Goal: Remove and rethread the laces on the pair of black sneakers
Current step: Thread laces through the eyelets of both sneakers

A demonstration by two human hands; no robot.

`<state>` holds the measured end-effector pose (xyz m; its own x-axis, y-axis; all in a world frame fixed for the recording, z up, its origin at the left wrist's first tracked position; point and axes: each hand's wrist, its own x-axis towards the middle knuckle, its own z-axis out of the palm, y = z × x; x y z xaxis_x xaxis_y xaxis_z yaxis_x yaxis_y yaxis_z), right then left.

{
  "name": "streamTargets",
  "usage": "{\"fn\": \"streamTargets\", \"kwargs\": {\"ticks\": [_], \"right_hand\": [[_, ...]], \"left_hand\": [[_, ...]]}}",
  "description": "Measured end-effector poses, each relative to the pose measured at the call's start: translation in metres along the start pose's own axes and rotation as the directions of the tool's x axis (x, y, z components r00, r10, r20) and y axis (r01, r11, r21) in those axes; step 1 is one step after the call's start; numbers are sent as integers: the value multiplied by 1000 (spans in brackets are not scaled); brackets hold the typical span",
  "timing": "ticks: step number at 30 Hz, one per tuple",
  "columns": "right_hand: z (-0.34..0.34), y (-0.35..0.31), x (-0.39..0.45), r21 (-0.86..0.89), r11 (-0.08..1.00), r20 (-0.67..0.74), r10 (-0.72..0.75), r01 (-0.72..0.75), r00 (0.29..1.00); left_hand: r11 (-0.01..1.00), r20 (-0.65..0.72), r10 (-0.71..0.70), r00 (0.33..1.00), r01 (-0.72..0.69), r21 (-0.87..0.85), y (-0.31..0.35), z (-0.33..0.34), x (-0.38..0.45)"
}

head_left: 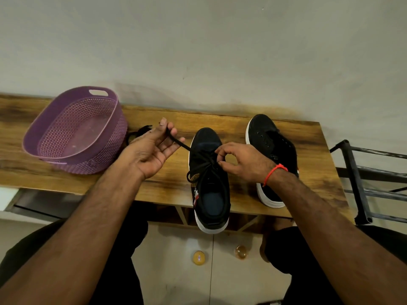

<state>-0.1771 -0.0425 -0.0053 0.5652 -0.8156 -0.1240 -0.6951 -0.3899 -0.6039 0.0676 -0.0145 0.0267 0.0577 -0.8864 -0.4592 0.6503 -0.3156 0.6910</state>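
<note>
Two black sneakers with white soles stand on a wooden table point(220, 119). The near sneaker point(209, 179) sits in the middle, its heel past the front edge, with a black lace point(203, 165) crossing its eyelets. My left hand point(152, 150) pinches one end of that lace and holds it stretched up to the left. My right hand point(240, 160) pinches the lace over the sneaker's right eyelets. The second sneaker point(267, 142) stands to the right with bare eyelets, partly hidden by my right wrist. A loose black lace point(137, 133) lies behind my left hand.
A purple perforated plastic basket point(77, 130) stands on the table's left, beside the loose lace. A dark metal rack point(363, 177) stands off the table's right end. A plain wall rises right behind the table. Two small yellow objects point(199, 257) lie on the floor below.
</note>
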Motion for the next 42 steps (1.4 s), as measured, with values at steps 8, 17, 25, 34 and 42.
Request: {"fn": "streamTargets", "kwargs": {"ticks": [8, 17, 25, 34, 42], "right_hand": [[0, -1, 0, 0, 1000, 7, 8, -8, 1000], [0, -2, 1, 60, 996, -11, 67, -66, 998], [-7, -11, 0, 126, 985, -16, 124, -121, 992], [-3, -12, 2, 193, 972, -24, 140, -133, 990], [-3, -9, 2, 335, 936, -15, 114, -102, 993]], "left_hand": [[955, -248, 119, 961, -179, -234, 9, -18, 11], [751, 74, 248, 966, -240, 616, -1, -1, -1], [89, 281, 191, 941, -301, 949, -32, 10, -16], [-52, 313, 244, 918, -309, 949, -41, 13, -15], [-54, 323, 272, 906, -321, 946, -51, 12, -11]]}}
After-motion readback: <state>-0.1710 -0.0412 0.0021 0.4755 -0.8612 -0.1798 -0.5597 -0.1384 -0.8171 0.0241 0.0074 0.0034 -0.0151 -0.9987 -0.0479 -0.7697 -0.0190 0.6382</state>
